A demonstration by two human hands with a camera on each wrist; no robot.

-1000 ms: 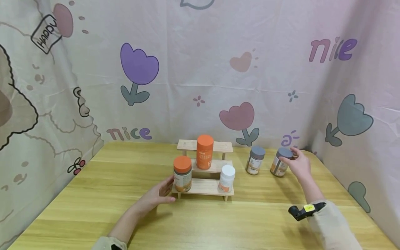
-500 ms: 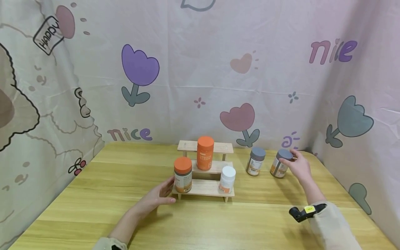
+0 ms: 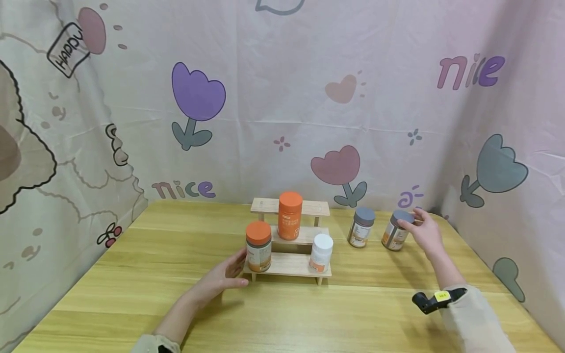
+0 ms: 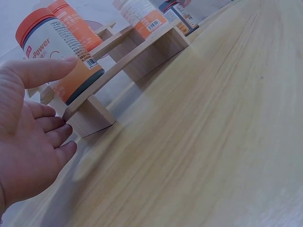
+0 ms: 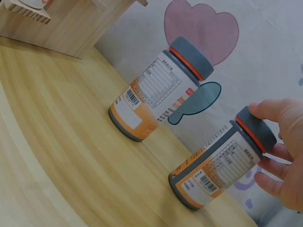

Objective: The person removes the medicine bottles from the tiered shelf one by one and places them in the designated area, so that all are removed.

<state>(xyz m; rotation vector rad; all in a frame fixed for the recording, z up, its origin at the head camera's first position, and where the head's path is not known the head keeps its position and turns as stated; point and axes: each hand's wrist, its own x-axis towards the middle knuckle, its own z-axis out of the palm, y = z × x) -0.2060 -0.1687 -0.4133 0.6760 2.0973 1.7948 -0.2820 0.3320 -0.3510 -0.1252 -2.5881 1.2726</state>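
Observation:
My left hand [image 3: 220, 275] lies beside a jar with an orange lid [image 3: 258, 246] on the lowest step of a small wooden shelf [image 3: 290, 264]. In the left wrist view its thumb crosses in front of this jar, and the relaxed fingers lie by the step's end; whether they touch it, I cannot tell. At the right, my right hand [image 3: 425, 233] is at the lid of a grey-lidded jar [image 3: 394, 236] standing upright on the table. The thumb overlaps the lid [image 5: 256, 129] in the right wrist view, while loosely bent fingers lie on its far side, without a clear grip.
An all-orange jar [image 3: 289, 218] stands on the middle step, and a white bottle [image 3: 321, 254] at the lowest step's right end. Another grey-lidded jar [image 3: 361, 228] stands between shelf and right hand. A printed cloth [image 3: 269, 98] hangs behind the wooden table [image 3: 309, 314].
My right hand has shifted slightly to the right, its thumb sliding back over the lid, while the grey-lidded jar has stayed put. The left hand has not moved.

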